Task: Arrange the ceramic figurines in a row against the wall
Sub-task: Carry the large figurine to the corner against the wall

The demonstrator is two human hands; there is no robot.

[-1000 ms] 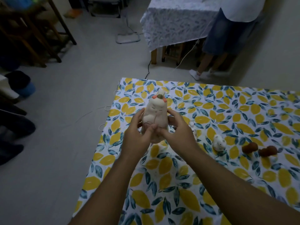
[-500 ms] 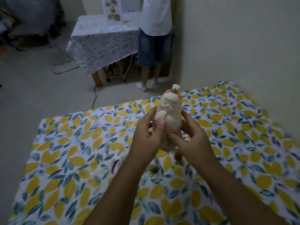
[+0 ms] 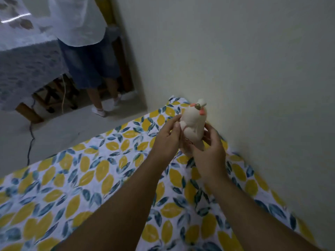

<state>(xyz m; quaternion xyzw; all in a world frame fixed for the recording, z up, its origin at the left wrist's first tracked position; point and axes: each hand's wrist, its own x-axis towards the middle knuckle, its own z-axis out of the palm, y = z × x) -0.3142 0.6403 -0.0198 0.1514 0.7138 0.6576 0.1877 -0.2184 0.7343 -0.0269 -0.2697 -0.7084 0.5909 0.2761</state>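
A tall white ceramic figurine (image 3: 193,126) with orange ear spots and a small knob on top is held upright between both my hands, close to the pale wall (image 3: 244,78). My left hand (image 3: 167,140) grips its left side and my right hand (image 3: 210,151) cups its right side and base. Its base sits just above or on the table with the lemon-print cloth (image 3: 90,178); my hands hide the contact. No other figurines show in this view.
The wall runs along the table's right edge. A person in a white shirt and denim shorts (image 3: 85,57) stands beyond the table's far end beside another cloth-covered table (image 3: 27,66). A cable (image 3: 30,138) trails on the floor.
The view has swung right toward the wall. Both hands carried the white figurine from over the table's middle to the far right edge next to the wall. The small figurines left the view.
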